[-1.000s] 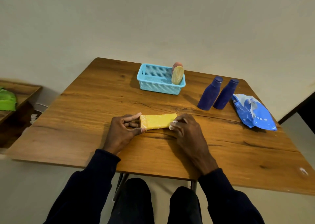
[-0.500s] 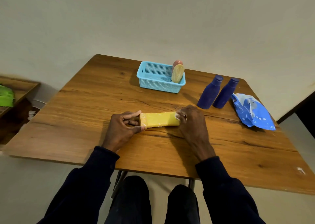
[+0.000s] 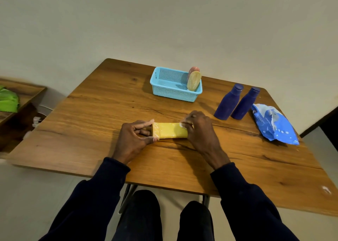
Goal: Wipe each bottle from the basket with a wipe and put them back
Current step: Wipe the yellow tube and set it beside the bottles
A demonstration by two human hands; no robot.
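Observation:
A yellow bottle [image 3: 171,130] lies on its side near the middle of the wooden table [image 3: 91,127]. My left hand [image 3: 134,139] grips its cap end between thumb and fingers. My right hand [image 3: 199,129] presses a white wipe [image 3: 183,124] against the bottle's other end, fingers curled round it. The light blue basket [image 3: 165,88] stands at the back with a cream bottle [image 3: 193,81] and a pink one [image 3: 194,69] behind it leaning in its right corner. Two dark blue bottles [image 3: 227,102] [image 3: 245,103] stand upright to the right.
A blue wipes pack [image 3: 273,124] lies at the table's right edge, beside the dark blue bottles. A lower wooden shelf with a green cloth [image 3: 8,100] is off to the left. My knees show under the table's near edge.
My right hand has slid the wipe along the yellow bottle toward its far right end. The left hand keeps its hold on the cap end.

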